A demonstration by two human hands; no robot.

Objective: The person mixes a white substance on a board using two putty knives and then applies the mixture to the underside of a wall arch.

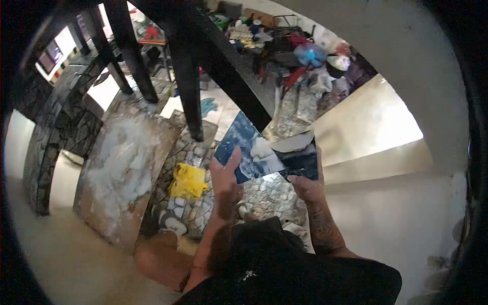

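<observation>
My left hand (227, 175) grips a flat blue putty spreader (235, 145) smeared with white, its thumb laid over the top face. A thick lump of white putty (265, 156) sits on the right part of that spreader. My right hand (307, 188) is closed on a second, darker flat spreader (302, 163), with a band of pale putty (294, 143) along its far edge. Both tools are held close together in front of my body, their inner edges overlapping in this view.
Dark railing posts (190, 96) and a sloping handrail (229, 61) stand just beyond my hands. A yellow cloth (188, 181) lies on the stone-patterned floor (264, 195). To the left is a board (114, 203) smeared white. Bags and clutter (310, 56) pile up beyond the rail; a white wall (386, 213) rises at right.
</observation>
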